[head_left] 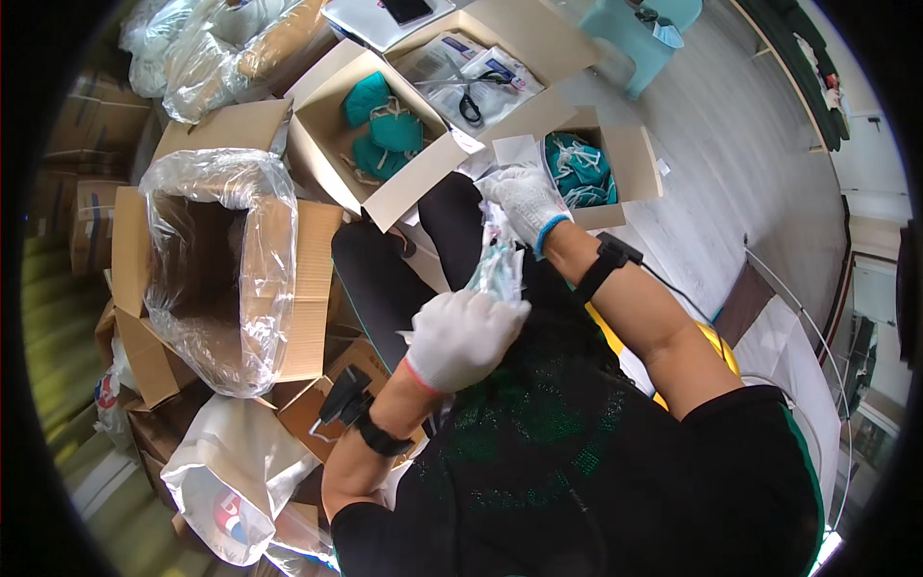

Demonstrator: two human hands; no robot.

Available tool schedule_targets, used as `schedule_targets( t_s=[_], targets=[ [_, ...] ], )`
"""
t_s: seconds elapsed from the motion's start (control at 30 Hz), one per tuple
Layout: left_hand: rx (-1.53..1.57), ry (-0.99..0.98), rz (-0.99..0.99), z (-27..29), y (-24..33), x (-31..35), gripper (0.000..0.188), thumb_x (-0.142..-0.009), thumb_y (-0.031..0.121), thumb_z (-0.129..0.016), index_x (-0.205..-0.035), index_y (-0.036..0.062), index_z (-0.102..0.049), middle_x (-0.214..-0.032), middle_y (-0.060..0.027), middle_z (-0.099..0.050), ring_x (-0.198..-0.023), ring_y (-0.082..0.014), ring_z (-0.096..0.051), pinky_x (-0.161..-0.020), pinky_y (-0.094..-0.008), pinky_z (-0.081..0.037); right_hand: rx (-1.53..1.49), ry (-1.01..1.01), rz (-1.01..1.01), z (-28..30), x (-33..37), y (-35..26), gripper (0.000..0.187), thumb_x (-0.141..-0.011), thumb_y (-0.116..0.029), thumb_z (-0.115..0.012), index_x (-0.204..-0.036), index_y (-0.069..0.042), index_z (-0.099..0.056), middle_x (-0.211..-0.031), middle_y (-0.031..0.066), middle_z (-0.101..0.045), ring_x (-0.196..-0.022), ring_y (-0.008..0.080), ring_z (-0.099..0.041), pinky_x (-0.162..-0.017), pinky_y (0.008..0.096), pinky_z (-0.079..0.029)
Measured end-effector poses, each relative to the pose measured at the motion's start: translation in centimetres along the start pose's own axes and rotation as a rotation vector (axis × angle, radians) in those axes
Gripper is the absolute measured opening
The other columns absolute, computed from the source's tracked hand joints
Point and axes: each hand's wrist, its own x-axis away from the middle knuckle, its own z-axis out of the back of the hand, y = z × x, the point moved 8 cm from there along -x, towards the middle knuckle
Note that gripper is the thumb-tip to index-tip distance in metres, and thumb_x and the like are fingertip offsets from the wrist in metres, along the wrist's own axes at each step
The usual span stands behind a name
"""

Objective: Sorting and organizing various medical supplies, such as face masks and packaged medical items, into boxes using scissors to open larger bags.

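Over my lap, a clear plastic bag (499,264) with something pale green inside is stretched between my hands. My left hand (460,338), in a white knit glove with a red cuff, is closed on its near end. Its far end is gripped by my right hand (527,202), gloved in white with a blue cuff. Just beyond, an open carton (317,125) holds several green face masks (394,130). To the right of it, a smaller carton (639,163) contains more green masks (577,165) with white straps.
Black-handled scissors (469,106) lie on flat plastic packs in another carton (567,38). At left stands a large box (312,279) lined with clear plastic. A white sack (226,452) sits below it. A turquoise stool (625,48) is at the far right.
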Motion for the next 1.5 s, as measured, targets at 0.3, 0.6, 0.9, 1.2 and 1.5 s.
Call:
schedule_targets(
  t_s=[0.3, 0.6, 0.9, 1.2, 1.5],
  targets=[
    [0.737, 0.866, 1.017, 2.5, -20.1, 4.2, 0.038, -0.104, 0.027, -0.054, -0.08, -0.0003, -0.064, -0.069, 0.004, -0.059, -0.064, -0.0083, -0.05, -0.059, -0.0284, -0.043, -0.7, -0.128, 0.104, 0.3, -3.5, -8.1, 0.019, -0.098, -0.008, -0.057, -0.113, 0.001, -0.062, -0.092, 0.0085, -0.067, -0.065, 0.0108, -0.059, -0.059, 0.0247, -0.05],
    [1.453, 0.92, 1.464, -8.9, -32.7, 6.8, 0.043, -0.1, 0.029, -0.05, -0.128, -0.0032, -0.056, -0.117, -0.016, -0.067, -0.098, -0.0286, -0.069, -0.083, -0.0426, -0.059, 0.379, 0.001, 1.151, -1.9, 2.8, -24.2, 0.078, -0.073, -0.011, -0.078, -0.143, 0.001, -0.045, -0.141, 0.0192, -0.053, -0.115, 0.0322, -0.063, -0.093, 0.0357, -0.053],
    [1.908, 0.917, 1.616, -9.2, -29.9, 3.1, 0.055, -0.105, 0.049, -0.034, -0.12, 0.0018, -0.059, -0.105, -0.0162, -0.068, -0.087, -0.0292, -0.07, -0.07, -0.0426, -0.056, 0.744, -0.147, 1.386, -4.9, -1.6, -24.7, 0.016, -0.074, -0.01, -0.064, -0.09, -0.01, -0.069, -0.094, 0.0064, -0.067, -0.085, 0.0239, -0.067, -0.072, 0.0362, -0.056],
    [0.855, 1.121, 1.413, -6.5, -28.8, 15.0, 0.042, -0.101, 0.04, -0.049, -0.074, 0.0085, -0.055, -0.055, -0.0017, -0.048, -0.041, -0.0134, -0.047, -0.04, -0.0262, -0.037, 1.053, 0.145, 0.895, -5.3, -10.8, -20.1, 0.008, -0.086, -0.008, -0.061, -0.084, -0.004, -0.067, -0.084, 0.0139, -0.067, -0.078, 0.0317, -0.066, -0.071, 0.0387, -0.053],
    [0.78, 1.025, 1.479, -8.2, -27.1, 19.6, 0.041, -0.103, 0.03, -0.05, -0.071, 0.0052, -0.055, -0.051, -0.0016, -0.049, -0.04, -0.0091, -0.046, -0.041, -0.025, -0.037, 0.711, 0.263, 1.034, -1.5, -10.8, -22.3, 0.01, -0.086, -0.008, -0.062, -0.083, -0.002, -0.07, -0.083, 0.0132, -0.07, -0.074, 0.0262, -0.068, -0.069, 0.0345, -0.054]
  ],
)
